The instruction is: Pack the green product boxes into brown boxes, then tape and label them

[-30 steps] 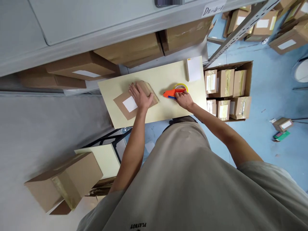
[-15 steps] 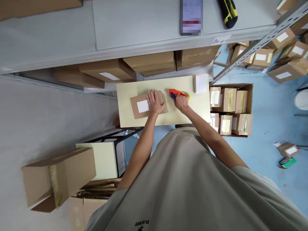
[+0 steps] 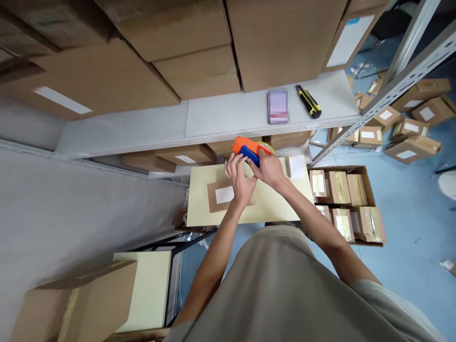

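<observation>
My right hand (image 3: 270, 168) is wrapped round the handle of an orange and blue tape dispenser (image 3: 248, 148). A roll of yellowish tape (image 3: 268, 147) sits at the dispenser's back end. My left hand (image 3: 241, 180) is at the dispenser's front, its fingertips at or against the lower edge and its thumb apart; whether they touch the tape end is too small to tell. Below the hands, a flat brown cardboard package (image 3: 214, 201) with a white label (image 3: 224, 194) lies on the pale yellow table (image 3: 199, 219), partly covered by my left hand and forearm.
A white box (image 3: 297, 167) stands at the table's right end. Past it sits an open carton (image 3: 370, 190) of small taped boxes. The grey shelf (image 3: 221, 114) above the table bears a phone (image 3: 278, 105), a utility knife (image 3: 308, 101) and large cartons. A metal upright (image 3: 384, 102) rises at right.
My right hand has lifted the tape dispenser up and leftward. My left hand has come off its flat hold on the package to the dispenser's front. The view has tilted up, showing more shelf.
</observation>
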`<state>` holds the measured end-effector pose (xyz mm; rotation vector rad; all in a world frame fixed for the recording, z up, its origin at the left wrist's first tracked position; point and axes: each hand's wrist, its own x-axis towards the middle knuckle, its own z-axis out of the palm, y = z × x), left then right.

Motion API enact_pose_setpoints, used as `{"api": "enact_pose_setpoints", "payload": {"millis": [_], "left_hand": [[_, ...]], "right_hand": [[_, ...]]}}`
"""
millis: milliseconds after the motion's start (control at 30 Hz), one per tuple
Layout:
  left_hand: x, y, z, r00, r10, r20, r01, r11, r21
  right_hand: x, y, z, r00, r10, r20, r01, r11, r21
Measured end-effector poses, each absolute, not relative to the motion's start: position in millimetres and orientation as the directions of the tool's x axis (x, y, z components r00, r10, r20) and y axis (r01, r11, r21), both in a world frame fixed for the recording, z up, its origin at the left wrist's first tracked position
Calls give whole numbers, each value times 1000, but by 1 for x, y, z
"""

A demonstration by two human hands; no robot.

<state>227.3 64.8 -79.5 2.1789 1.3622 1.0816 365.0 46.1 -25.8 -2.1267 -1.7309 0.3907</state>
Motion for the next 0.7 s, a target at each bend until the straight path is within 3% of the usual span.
{"api": "enact_pose_setpoints", "payload": {"millis": [167, 300, 433, 567, 700], "left_hand": [[240, 129, -30, 91, 852, 516, 543, -477, 691], [249, 167, -18, 59, 848, 527, 499, -482, 720], [253, 181, -30, 164, 875, 456, 479, -475, 739], [250, 166, -56, 299, 878, 373, 555, -478, 680], [225, 129, -101, 357, 894, 271, 634, -445, 632]], "right_hand": [[366, 125, 21, 2, 963, 269, 934, 94, -343], [361, 174, 32, -72, 960, 270, 952, 147, -269], [361, 200, 25, -49, 971, 233, 966, 105, -234], [370, 211, 10, 3, 979, 204, 946, 64, -319], [374, 193, -15, 75, 951, 300, 873, 83, -481]]}}
